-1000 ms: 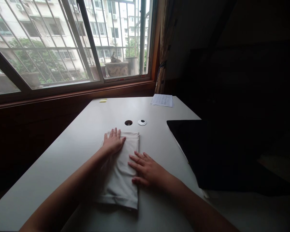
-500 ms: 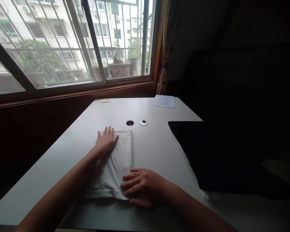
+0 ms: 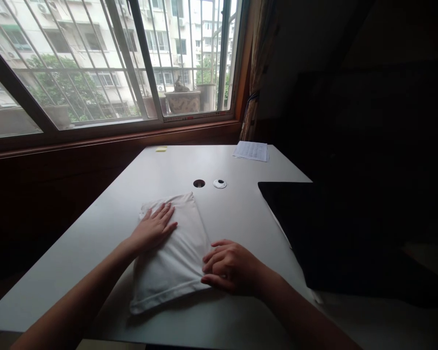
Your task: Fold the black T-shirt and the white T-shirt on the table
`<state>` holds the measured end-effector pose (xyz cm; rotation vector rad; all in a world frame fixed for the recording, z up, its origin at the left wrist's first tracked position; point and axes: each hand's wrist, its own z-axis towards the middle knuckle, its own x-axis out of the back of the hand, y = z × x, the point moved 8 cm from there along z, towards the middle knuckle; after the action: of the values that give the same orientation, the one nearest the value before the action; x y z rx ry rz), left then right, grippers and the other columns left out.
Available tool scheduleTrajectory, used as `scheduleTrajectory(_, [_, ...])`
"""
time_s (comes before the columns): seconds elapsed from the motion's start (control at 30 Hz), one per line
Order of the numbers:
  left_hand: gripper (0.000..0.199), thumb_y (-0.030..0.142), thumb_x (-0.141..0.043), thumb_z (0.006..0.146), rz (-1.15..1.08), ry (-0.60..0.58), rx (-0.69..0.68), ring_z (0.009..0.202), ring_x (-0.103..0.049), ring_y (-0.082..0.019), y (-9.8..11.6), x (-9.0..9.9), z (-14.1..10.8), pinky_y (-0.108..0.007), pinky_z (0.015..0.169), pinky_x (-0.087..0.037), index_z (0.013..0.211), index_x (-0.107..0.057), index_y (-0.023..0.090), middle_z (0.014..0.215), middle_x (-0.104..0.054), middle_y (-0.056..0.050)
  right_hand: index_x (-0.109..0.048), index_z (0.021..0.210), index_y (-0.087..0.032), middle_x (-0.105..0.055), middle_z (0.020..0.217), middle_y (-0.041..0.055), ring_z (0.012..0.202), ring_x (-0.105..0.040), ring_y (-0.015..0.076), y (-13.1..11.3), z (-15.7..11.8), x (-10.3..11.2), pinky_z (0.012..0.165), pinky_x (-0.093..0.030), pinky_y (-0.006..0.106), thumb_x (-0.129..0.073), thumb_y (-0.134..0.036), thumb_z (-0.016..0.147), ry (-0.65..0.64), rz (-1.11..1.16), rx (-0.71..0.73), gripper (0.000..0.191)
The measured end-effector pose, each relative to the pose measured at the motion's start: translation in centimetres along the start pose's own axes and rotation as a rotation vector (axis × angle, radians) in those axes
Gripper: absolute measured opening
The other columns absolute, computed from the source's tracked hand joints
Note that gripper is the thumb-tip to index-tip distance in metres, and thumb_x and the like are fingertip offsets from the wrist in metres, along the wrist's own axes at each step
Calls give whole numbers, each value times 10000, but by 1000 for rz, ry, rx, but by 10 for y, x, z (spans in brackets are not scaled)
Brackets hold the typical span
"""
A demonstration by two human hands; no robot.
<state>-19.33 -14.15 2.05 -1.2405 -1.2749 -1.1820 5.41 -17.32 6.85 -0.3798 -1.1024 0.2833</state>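
A folded white cloth (image 3: 175, 257) lies at a slant on the white table (image 3: 105, 214), with creases running across it. Flat on its upper left part rests my left hand (image 3: 155, 226), fingers spread. My right hand (image 3: 228, 267) is at the cloth's lower right corner, its fingers curled and the thumb and fingertips closed on the edge there. The corner under those fingers is partly hidden.
Dark cloth (image 3: 336, 233) covers the table's right side, with something white beneath its edge. Papers (image 3: 252, 150) and a yellow note (image 3: 161, 149) lie at the far edge. A round hole (image 3: 199, 183) and a white ring (image 3: 219, 183) sit beyond the cloth.
The white cloth has turned, its near edge now slanting up to the right. My right hand has moved up and curled its fingers at the corner; my left hand has slid slightly nearer.
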Motion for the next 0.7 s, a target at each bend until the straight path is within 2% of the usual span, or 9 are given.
scheduleTrajectory(0.17, [743,617,-173,1038,24,4,130,1572,-141,-302,-36,-3,0,-581,1244,-144,1623,-234,164,1694,-159,-80,-692,695,-226,-801,853,-30,940,-745,132,18,-4,7,1034,-430,306,-587,-341,1015,26,39,-105,355])
scheduleTrajectory(0.27, [756,615,-148,1033,40,12,217,1569,-145,-320,-47,-6,-7,-570,1234,-182,1626,-224,153,1700,-139,-92,-710,725,-217,-797,876,-1,915,-735,157,23,-4,13,1006,-455,347,-570,-313,1020,64,-66,-108,340])
scheduleTrajectory(0.33, [760,604,-159,1029,86,16,290,1554,-184,-365,-49,-4,-13,-572,1218,-208,1618,-257,132,1694,-170,-121,-742,833,-215,-792,925,28,983,-711,192,20,-3,16,997,-464,378,-588,-305,1004,90,-129,-83,247])
scheduleTrajectory(0.4, [768,588,-193,1021,159,12,367,1501,-302,-422,-50,3,-19,-587,1190,-238,1587,-330,88,1661,-260,-186,-753,1002,-221,-782,1042,47,1096,-667,224,13,-1,15,1009,-461,398,-632,-315,972,92,-134,-48,156])
scheduleTrajectory(0.47, [770,580,-240,1003,206,-12,445,1376,-482,-450,-51,13,-24,-603,1125,-315,1523,-436,46,1571,-407,-264,-723,1162,-234,-754,1163,57,1158,-629,236,5,2,12,1045,-445,414,-669,-352,945,74,-92,-9,253])
scheduleTrajectory(0.53, [740,588,-286,981,190,-60,506,1185,-635,-440,-51,20,-29,-608,1026,-403,1400,-574,51,1382,-600,-297,-691,1248,-240,-734,1215,62,1175,-613,233,-3,5,8,1094,-412,426,-676,-396,939,61,-43,24,346])
scheduleTrajectory(0.6, [678,600,-323,967,167,-106,520,1044,-692,-428,-48,23,-34,-627,975,-426,1251,-678,96,1157,-728,-265,-702,1217,-251,-739,1184,44,1180,-608,220,-7,6,3,1151,-354,436,-659,-410,953,48,-1,40,310])
scheduleTrajectory(0.63, [647,599,-341,966,176,-99,505,1051,-688,-435,-45,25,-35,-652,987,-409,1212,-698,119,1117,-744,-248,-720,1159,-259,-745,1157,29,1181,-608,214,-8,6,1,1173,-323,441,-649,-407,963,40,13,41,256])
scheduleTrajectory(0.7, [597,581,-380,976,213,-25,403,1219,-606,-462,-33,30,-35,-695,1054,-337,1267,-682,155,1259,-700,-232,-741,1029,-259,-755,1097,7,1149,-625,203,-5,6,-2,1196,-282,447,-629,-389,980,24,22,28,178])
